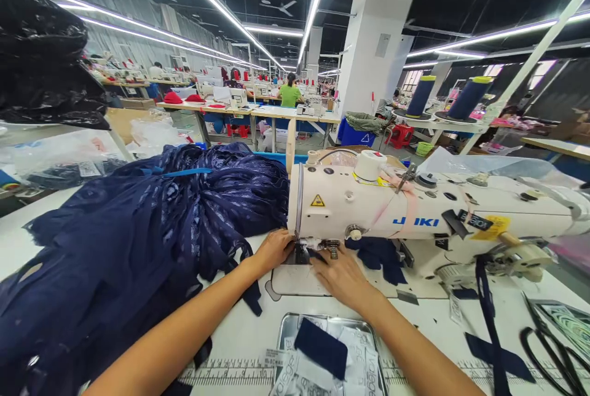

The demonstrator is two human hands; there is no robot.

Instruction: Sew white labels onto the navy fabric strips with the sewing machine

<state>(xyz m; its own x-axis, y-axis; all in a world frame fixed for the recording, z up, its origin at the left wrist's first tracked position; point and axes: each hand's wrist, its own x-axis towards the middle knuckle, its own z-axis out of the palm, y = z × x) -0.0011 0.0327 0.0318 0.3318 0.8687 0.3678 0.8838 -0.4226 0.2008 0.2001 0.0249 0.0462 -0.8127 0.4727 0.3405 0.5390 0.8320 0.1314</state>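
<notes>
A white industrial sewing machine (364,205) stands in front of me, its presser foot area (302,253) low on the left end. My left hand (273,251) is just left of the foot, fingers drawn together; the machine head partly hides their tips and whatever they hold. To the right of the foot, my right hand (341,276) lies with fingers stretched forward, touching a small piece of navy fabric (316,255). A large heap of navy garments (152,224) covers the table at left. Near me, a metal tray (282,326) carries white printed labels (362,353) and a navy fabric piece (321,347).
Black scissors (553,347) lie at right beside a navy strip (488,316). A ruler tape (235,373) runs along the near table edge. Navy thread cones (419,96) stand behind the machine. A person in green (290,95) sits farther back. A black plastic bag (41,51) is upper left.
</notes>
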